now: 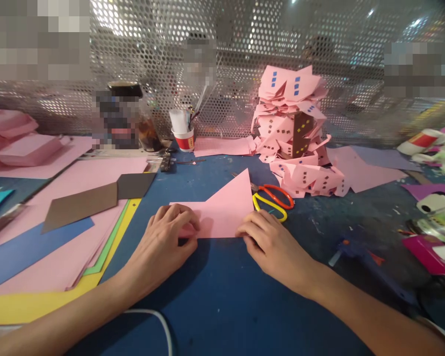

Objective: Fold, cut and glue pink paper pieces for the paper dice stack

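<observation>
Resting on a pink paper sheet (224,217), both hands work over the blue table (215,296). The sheet lies mid-table, its upper right side rising to a pointed peak that leans toward the table's far edge. The left hand (170,228) curls its fingers over the sheet's left end; whether its thumb pinches the paper, I cannot tell. The right hand (267,240) has its fingers bent together at the lower right corner, its grip likewise unclear. Just beside the peak lie scissors (291,201) with red and yellow handles.

Toward the table's far edge, before a perforated metal panel (230,118), stand a red-and-white paper cup (184,140) holding slender tools and a pink paper tower (278,123) patterned with small dark squares. On the left side, a brown paper strip (83,203) and a blue paper sheet (40,247) overlie larger pink sheets (104,170). A blue glue gun (374,267), blurred, lies toward the right edge.
</observation>
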A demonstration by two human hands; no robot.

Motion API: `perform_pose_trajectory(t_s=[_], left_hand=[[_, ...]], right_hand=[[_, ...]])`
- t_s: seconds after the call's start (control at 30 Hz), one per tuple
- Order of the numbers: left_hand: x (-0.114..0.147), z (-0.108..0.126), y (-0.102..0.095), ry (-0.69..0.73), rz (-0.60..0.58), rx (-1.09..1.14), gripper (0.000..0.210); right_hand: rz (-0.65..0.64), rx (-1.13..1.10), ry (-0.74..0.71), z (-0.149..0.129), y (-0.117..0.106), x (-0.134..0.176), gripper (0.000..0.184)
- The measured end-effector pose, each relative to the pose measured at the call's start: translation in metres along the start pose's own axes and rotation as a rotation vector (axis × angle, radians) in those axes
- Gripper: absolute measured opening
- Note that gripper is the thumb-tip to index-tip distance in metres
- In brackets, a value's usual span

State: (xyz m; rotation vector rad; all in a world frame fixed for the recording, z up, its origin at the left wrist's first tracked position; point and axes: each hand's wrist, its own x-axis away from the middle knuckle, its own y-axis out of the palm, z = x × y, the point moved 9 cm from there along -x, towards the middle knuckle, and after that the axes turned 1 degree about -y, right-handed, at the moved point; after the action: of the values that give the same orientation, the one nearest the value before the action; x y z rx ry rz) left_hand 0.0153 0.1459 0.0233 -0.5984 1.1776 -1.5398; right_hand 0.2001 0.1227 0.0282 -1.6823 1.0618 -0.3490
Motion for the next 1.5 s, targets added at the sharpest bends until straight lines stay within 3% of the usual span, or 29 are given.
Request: perform_pose_trajectory(t_s=[0.93,1.5], left_hand=[[0.012,-0.023,-0.012,-0.003,0.098,-0.019,0.015],[0.014,-0.028,-0.013,-0.018,0.082,-0.019,0.019]], right_hand=[[0.003,-0.003,-0.001,0.001,0.000,0.001,0.022],[-0.001,0.007,-0.005,0.001,0.000,0.001,0.022]])
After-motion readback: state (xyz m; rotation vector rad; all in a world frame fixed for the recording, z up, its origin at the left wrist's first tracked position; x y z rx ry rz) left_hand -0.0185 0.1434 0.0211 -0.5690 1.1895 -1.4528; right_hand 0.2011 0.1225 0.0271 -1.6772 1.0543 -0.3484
